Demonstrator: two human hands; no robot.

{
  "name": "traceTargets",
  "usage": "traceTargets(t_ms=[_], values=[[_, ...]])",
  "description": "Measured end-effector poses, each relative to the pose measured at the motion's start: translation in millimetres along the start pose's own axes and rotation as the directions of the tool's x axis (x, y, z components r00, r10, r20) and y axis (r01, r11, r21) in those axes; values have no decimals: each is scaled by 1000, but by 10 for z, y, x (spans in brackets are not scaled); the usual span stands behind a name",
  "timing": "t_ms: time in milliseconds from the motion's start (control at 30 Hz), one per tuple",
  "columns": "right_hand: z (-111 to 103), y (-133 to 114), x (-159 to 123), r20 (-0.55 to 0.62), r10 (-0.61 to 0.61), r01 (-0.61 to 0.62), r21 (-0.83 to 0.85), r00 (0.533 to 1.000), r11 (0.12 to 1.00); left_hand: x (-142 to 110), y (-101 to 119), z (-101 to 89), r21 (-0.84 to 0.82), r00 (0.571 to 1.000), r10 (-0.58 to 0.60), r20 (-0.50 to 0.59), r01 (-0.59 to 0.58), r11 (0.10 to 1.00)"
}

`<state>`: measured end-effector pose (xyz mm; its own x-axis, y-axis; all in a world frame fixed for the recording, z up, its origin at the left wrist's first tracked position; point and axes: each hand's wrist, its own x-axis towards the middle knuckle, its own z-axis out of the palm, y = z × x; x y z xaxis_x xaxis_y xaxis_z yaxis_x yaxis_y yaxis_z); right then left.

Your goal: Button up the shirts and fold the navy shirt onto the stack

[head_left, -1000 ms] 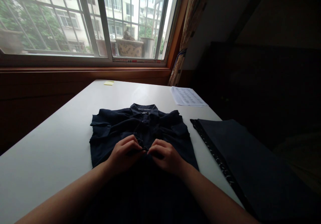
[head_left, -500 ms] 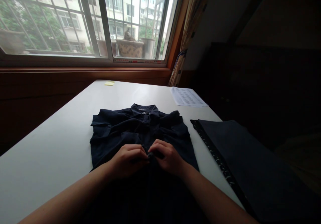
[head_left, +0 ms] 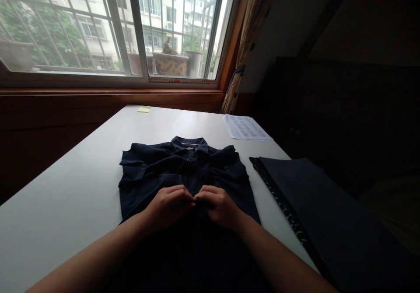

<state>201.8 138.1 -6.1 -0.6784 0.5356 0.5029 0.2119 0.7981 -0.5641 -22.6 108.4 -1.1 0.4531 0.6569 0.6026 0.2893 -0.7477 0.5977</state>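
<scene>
Tho visible, lbl (head_left: 189,148) on shirt (head_left: 193,170) illegible

The bare left forearm (head_left: 95,251) and right forearm (head_left: 275,251) slant inward. The left hand (head_left: 169,207) and right hand (head_left: 221,205) nearly meet, backs upward, fingers (head_left: 179,193) bent in a pinch.

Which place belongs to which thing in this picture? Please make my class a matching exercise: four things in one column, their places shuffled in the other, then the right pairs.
Things
1. dark blue shirt
2. yellow note
3. printed paper
4. curtain

Places
A. near the far right corner of the white table
B. beside the window, on its right
C. under the left hand and right hand
D. near the far left corner of the white table

Pairs
1-C, 2-D, 3-A, 4-B
</scene>
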Motion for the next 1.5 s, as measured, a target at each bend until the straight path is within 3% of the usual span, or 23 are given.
traceTargets(t_ms=[167,333,400,500,600,733,900,967,1033,1067,1100,1167,1233,1300,1333,1433,1500], values=[[5,-8,6,-17,3,-3,13,1000,1000,-2,8,-16,11,999,35,-27,-35,999],[3,-19,20,35,66,-65,-26,997,998,-25,137,-54,-13,978,166,-127,-169,986],[14,0,12,53,98,-96,-39,994,995,-27,219,-53,-49,969,214,-120,-221,974],[36,36,-1,50,128,-128,14,991,992,8,361,-32,-200,978,199,57,-185,962],[44,48,7,63,99,-100,1,993,995,68,498,-14,-375,950,71,304,51,925],[34,31,33,96,3,9,-123,995,992,107,630,-20,-486,839,-7,544,321,812],[22,20,35,132,-2,23,-154,991,988,247,776,-214,-520,682,97,725,450,726],[12,6,34,136,27,-3,-176,990,984,356,749,-389,-489,694,55,718,447,749],[-1,-15,38,138,53,-27,-183,989,983,437,604,-609,-406,818,-91,568,375,834],[-7,-28,43,139,60,-35,-181,988,983,452,484,-731,-303,878,-193,438,346,888],[-13,-40,48,141,63,-38,-174,988,984,443,341,-859,-155,907,-297,298,353,923],[-21,-62,59,142,63,-39,-162,988,986,357,16,-1126,213,885,-460,72,436,874],[-23,-76,68,141,68,-44,-165,988,985,203,-297,-1388,607,828,-556,-74,479,634],[-20,-79,72,143,80,-55,-171,986,984,38,-543,-1608,772,759,-637,-135,484,412],[-17,-76,72,144,88,-62,-174,986,983,-32,-632,-1690,789,726,-677,-123,485,377],[-7,-60,65,153,100,-73,-172,983,982,-149,-769,-1795,735,659,-750,51,484,475],[-3,-49,60,157,100,-73,-170,983,983,-154,-770,-1773,695,656,-752,60,513,503]])
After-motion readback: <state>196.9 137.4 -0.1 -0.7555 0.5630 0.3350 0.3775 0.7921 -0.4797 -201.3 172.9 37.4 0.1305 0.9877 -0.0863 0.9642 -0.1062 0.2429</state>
